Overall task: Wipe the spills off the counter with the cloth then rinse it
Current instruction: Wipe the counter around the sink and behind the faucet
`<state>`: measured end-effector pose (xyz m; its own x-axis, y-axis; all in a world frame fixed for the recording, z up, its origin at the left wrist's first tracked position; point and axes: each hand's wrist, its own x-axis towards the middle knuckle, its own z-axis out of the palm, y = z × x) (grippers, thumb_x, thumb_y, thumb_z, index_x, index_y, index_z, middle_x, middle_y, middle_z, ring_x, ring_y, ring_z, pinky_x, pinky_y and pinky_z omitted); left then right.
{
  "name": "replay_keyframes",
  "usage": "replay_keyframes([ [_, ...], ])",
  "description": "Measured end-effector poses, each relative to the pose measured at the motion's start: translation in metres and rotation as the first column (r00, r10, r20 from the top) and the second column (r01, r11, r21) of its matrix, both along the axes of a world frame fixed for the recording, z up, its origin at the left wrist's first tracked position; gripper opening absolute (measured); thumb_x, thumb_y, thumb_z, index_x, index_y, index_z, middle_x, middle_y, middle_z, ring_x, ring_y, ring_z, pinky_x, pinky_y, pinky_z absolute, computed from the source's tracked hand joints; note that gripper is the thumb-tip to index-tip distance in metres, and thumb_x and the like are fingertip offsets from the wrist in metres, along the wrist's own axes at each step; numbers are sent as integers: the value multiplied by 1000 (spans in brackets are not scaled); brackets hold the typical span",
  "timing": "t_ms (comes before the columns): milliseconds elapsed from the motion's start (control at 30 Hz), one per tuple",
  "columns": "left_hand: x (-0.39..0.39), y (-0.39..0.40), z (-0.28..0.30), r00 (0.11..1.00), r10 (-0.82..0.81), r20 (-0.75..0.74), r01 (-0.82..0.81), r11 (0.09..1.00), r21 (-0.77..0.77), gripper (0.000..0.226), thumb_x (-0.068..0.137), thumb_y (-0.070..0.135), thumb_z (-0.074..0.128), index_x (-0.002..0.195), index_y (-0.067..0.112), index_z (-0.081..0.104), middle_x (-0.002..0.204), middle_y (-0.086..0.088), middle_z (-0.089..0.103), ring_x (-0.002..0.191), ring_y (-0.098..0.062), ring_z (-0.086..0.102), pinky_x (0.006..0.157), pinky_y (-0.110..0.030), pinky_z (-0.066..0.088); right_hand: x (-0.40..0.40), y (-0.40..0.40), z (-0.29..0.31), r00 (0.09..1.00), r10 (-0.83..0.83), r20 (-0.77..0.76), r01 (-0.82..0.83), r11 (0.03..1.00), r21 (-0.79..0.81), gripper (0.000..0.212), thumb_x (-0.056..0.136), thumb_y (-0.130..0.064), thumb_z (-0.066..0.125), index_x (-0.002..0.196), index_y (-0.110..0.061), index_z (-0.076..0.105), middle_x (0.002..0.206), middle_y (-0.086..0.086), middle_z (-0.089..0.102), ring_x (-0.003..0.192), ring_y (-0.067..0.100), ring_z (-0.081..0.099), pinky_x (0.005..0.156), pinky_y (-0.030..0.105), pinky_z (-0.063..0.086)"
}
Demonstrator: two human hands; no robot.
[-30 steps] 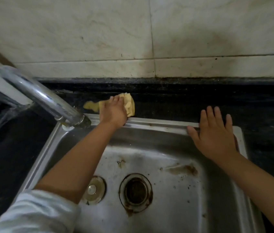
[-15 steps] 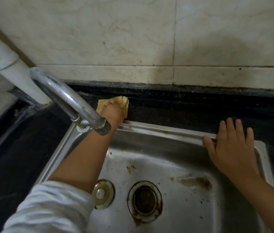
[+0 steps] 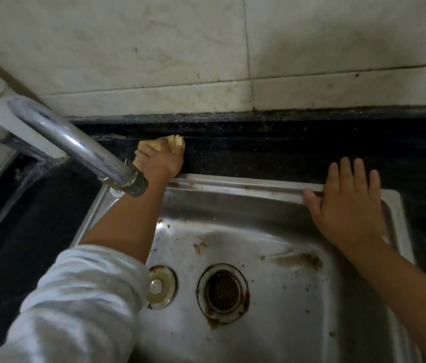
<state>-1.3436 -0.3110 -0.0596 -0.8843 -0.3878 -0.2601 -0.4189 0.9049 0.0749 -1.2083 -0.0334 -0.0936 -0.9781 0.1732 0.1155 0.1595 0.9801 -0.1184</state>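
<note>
1. Running down from the upper left, a chrome tap (image 3: 75, 145) slants toward the near right, its spout end hanging over the far-left corner of the sink (image 3: 232, 188).
2. The left hand (image 3: 160, 161) reaches away from the camera, forearm crossing the sink's left side and a pale sleeve (image 3: 75, 305) bunched at the near edge. The palm lies over the cloth (image 3: 172, 141) with the fingers bent down onto it, pressing it to the counter (image 3: 272, 155).
3. The cloth — yellow and crumpled — sits on the dark counter strip between the sink's far rim and the tiled wall (image 3: 206, 61), just right of the tap. What shows of it peeks out along the hand's far side; its long axis cannot be told.
4. The steel sink holds no loose items — only brown stains, a small round fitting (image 3: 158, 286) near the left and a rusty drain (image 3: 222, 293) at the middle.
5. The right hand (image 3: 348, 205) lies flat on the sink's far-right rim, fingers straight and slightly spread toward the wall, thumb along the rim, holding nothing.
</note>
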Motion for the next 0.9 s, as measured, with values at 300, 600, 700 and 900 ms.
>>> replay_keyframes([
  [300, 10, 12, 2, 1000, -13, 22, 12, 999, 47, 54, 98, 43, 20, 147, 24, 9, 153, -22, -6, 140, -41, -6, 114, -47, 2, -2, -1, -1, 1000, 0, 7, 0, 1000, 8, 86, 82, -54, 4, 135, 6, 36, 143, 29, 33, 136, 40, 26, 108, 40, -3],
  [600, 27, 48, -5, 972, -234, 29, 234, 972, 4, 53, 97, 45, 21, 147, 30, 7, 154, -20, -5, 140, -41, -3, 114, -46, 4, -3, -1, 2, 1000, 5, 29, -5, 1000, -5, 79, 86, -51, 15, 128, 9, 46, 133, 32, 45, 128, 44, 39, 107, 42, 5],
  [700, 17, 34, -2, 999, -36, -4, 36, 999, -35, 54, 97, 46, 19, 147, 25, 10, 153, -22, -1, 140, -42, 0, 114, -46, 4, -3, 2, -2, 999, 23, 38, -24, 1000, 16, 85, 82, -53, 4, 136, 4, 36, 142, 27, 35, 136, 39, 28, 108, 39, -3],
  [900, 5, 30, 6, 977, 208, -46, -206, 978, 34, 60, 96, 49, 23, 147, 19, 10, 153, -22, -4, 141, -37, -4, 114, -47, 0, -4, 5, 3, 996, 58, 63, -60, 997, 38, 81, 84, -52, 7, 142, 2, 22, 149, 25, 21, 141, 36, 16, 107, 38, -10],
])
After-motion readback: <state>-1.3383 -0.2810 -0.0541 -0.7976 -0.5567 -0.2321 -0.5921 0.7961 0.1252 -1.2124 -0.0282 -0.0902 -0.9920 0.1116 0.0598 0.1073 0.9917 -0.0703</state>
